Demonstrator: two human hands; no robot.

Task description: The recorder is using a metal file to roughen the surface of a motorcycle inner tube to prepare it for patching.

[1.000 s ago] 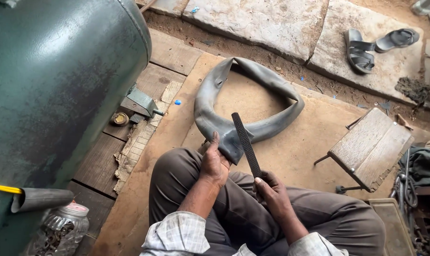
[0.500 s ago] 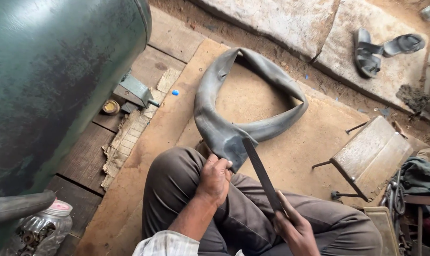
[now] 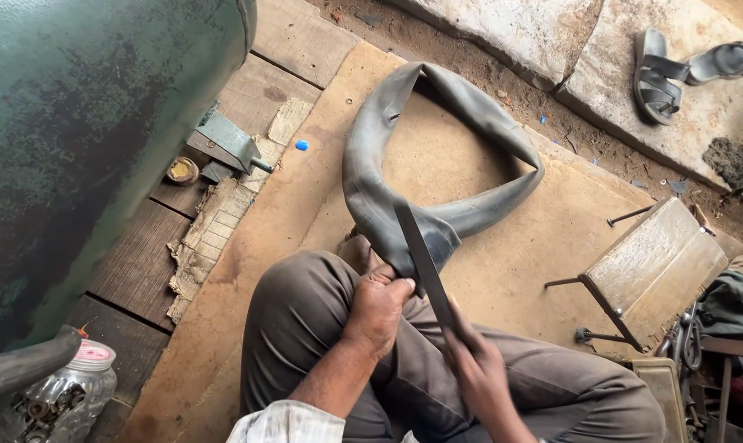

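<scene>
My left hand (image 3: 377,305) is pinching a fold of the grey inner tube (image 3: 437,156) shut-fisted against my knee, while my right hand (image 3: 480,371) is closed around the lower end of a long flat file (image 3: 425,262), its blade lying across the pinched fold. I judge I am roughening the rubber at that spot; the next stroke is asking for firm hold and the file kept flat. The tube is lying limp and deflated, looped on the brown mat (image 3: 544,262) before my legs, dull and creased where I am gripping it.
</scene>
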